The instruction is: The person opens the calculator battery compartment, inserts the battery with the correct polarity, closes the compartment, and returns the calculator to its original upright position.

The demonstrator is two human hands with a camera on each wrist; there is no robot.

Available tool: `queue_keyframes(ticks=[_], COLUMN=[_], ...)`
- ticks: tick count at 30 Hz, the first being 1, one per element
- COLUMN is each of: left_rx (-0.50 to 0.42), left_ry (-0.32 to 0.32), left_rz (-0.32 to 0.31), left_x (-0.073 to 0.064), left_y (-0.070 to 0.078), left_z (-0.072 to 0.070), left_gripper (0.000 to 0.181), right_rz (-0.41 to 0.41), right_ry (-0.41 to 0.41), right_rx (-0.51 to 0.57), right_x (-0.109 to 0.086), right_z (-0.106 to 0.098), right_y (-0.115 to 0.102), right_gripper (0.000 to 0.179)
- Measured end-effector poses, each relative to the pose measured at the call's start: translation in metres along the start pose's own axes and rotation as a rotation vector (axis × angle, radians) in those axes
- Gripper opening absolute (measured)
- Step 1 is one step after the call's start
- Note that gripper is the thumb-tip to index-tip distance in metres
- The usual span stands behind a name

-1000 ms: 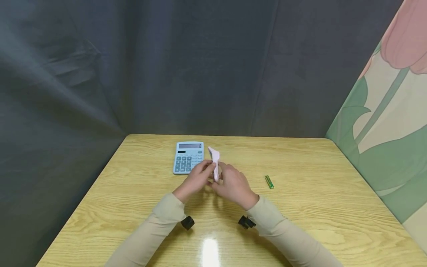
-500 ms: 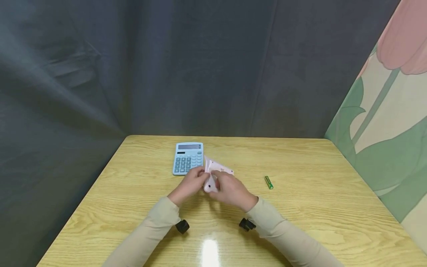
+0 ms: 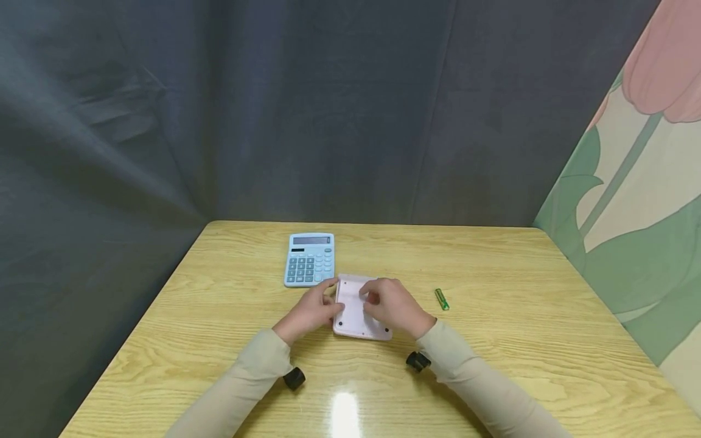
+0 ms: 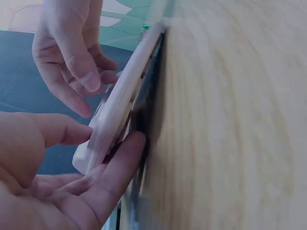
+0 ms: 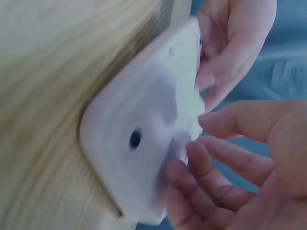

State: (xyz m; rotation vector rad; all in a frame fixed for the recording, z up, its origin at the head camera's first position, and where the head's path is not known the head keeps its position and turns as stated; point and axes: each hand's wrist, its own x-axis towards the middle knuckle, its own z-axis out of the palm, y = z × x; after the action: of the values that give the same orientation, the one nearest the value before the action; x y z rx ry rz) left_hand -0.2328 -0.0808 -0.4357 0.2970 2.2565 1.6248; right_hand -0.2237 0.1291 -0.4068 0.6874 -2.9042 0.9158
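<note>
A pale pink calculator (image 3: pixel 350 313) is turned back side up, low over the table, with dark round feet at its corners. My left hand (image 3: pixel 309 311) grips its left edge, thumb on the back and fingers underneath, as the left wrist view shows. Over the back hovers my right hand (image 3: pixel 398 309), its fingers loosely bent. In the right wrist view, the right thumb and index finger stand apart with nothing between them, and the other fingertips are right at the calculator's back (image 5: pixel 110 139). The keyed face is mostly hidden below.
A light blue calculator (image 3: pixel 309 258) lies face up just beyond my left hand. To the right is a small green cylinder (image 3: pixel 442 299) that looks like a battery. The wooden table (image 3: pixel 493 267) ends at a dark curtain (image 3: pixel 350 121).
The pink calculator has gone from held edge-on to back side up, and moved lower and nearer. My right hand has let go of it and lifted to its back; my left hand keeps its hold.
</note>
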Motion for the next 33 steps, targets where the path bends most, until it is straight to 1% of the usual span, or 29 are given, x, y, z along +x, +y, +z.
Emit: queue_keyframes(ticks=[5,8,11,16,18,21,27,33], left_rx=[0.022,0.051,0.076,0.087,0.087,0.096,0.120,0.088], left_ry=[-0.047,-0.063,-0.084,-0.112,-0.111,-0.104,-0.081,-0.057], left_rz=[0.013,0.014,0.002,-0.015,-0.020,-0.020,-0.028,-0.022], left_x=[-0.004,-0.006,-0.008,-0.012,-0.013,-0.014,-0.012,-0.008], left_y=[-0.002,0.001,0.003,0.003,0.004,0.004,0.003,0.001], left_z=[-0.002,-0.004,-0.004,-0.005,-0.005,-0.004,-0.002,-0.003], left_gripper=[0.075,0.078,0.079,0.079,0.079,0.077,0.073,0.061], right_rz=[-0.029,-0.066,-0.107,-0.159,-0.187,-0.236,-0.305,-0.381], right_ry=[0.102,0.120,0.100,0.033,0.021,0.018,0.023,0.030], right_rx=[-0.074,-0.110,-0.105,-0.022,0.000,-0.003,-0.076,-0.214], right_x=[0.005,0.008,0.011,0.013,0.014,0.015,0.016,0.016], right_z=[-0.003,-0.004,-0.002,0.001,0.000,-0.001,-0.001,-0.002], right_y=[0.013,0.019,0.025,0.034,0.037,0.039,0.039,0.035], right_gripper=[0.012,0.008,0.006,0.005,0.004,0.004,0.005,0.006])
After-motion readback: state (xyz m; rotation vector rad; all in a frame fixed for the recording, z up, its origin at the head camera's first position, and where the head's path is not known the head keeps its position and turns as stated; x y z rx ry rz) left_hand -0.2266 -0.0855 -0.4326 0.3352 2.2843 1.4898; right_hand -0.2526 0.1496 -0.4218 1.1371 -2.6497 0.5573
